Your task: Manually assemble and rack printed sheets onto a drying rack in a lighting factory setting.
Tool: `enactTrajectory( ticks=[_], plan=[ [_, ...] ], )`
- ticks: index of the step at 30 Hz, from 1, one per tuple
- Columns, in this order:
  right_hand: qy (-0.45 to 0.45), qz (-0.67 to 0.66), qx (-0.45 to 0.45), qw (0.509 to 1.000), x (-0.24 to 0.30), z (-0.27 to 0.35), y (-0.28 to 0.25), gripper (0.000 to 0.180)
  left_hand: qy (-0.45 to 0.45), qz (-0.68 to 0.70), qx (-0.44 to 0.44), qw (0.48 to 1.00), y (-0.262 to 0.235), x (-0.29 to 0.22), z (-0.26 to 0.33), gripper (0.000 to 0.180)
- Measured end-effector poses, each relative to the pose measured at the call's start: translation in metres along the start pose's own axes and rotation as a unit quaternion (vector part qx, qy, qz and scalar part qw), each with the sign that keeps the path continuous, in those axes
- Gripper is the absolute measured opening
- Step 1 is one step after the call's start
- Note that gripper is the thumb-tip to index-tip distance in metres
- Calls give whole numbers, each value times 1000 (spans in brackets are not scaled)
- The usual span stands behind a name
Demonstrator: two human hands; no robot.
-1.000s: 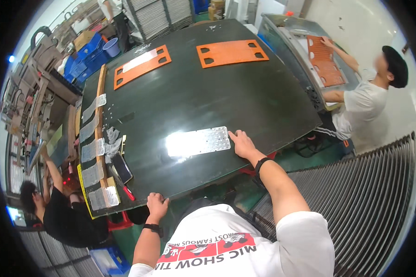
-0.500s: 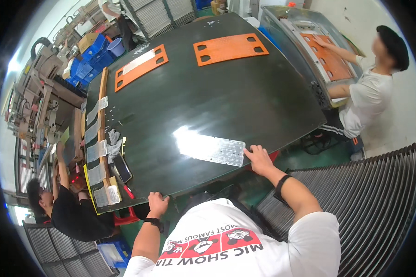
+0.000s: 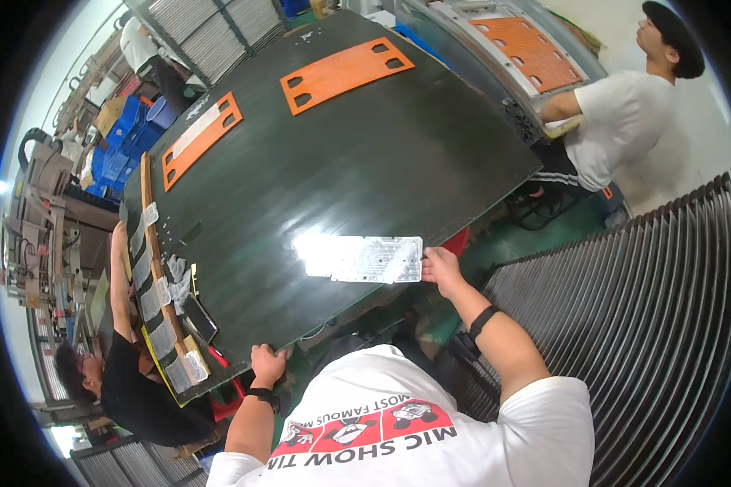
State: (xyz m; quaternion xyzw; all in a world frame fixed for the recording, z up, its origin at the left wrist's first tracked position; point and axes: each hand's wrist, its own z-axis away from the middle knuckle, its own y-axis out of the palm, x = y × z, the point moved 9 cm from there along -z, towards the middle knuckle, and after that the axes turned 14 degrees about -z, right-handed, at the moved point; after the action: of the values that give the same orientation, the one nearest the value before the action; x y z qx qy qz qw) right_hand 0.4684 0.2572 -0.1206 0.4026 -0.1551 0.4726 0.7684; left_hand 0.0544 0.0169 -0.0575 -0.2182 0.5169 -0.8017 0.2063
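In my right hand (image 3: 444, 273) is the right end of a thin clear plastic panel (image 3: 361, 260), pinched between closed fingers. The panel is rectangular with rows of small marks and lies at or just above the dark table (image 3: 317, 187); I cannot tell whether it touches. Glare washes out its left part. My left hand (image 3: 268, 365) is at the near table edge, its fingers curled and closed against that edge. Left of it are a red-handled tool (image 3: 218, 357) and a phone-like dark device (image 3: 200, 319).
Orange panels with cut-outs (image 3: 345, 75) (image 3: 203, 140) lie at the table's far side. A wooden strip (image 3: 156, 252) with clear pieces runs along the left edge. Metal racks (image 3: 617, 325) stand at right. Co-workers sit left (image 3: 138, 398) and right (image 3: 625, 122).
My right hand has shifted slightly left with the panel, which has turned to lie more level across the view. The whole view has swung. The right co-worker's hand has left the orange sheet.
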Motion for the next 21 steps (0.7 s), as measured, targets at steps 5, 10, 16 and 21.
enactTrajectory(
  ticks=[5,10,16,21],
  plan=[
    [-56,106,-3,993,2,-21,3,25,75,-12,-61,995,-16,-23,-1,29],
    [-259,355,-126,889,40,5,1,20,210,64,-107,970,-25,-38,-15,27],
    [-352,455,-173,800,101,53,41,16,277,96,-199,935,-32,-28,-41,28],
    [-419,527,-159,722,181,97,94,15,343,60,-338,875,-24,-24,-64,22]
  ],
)
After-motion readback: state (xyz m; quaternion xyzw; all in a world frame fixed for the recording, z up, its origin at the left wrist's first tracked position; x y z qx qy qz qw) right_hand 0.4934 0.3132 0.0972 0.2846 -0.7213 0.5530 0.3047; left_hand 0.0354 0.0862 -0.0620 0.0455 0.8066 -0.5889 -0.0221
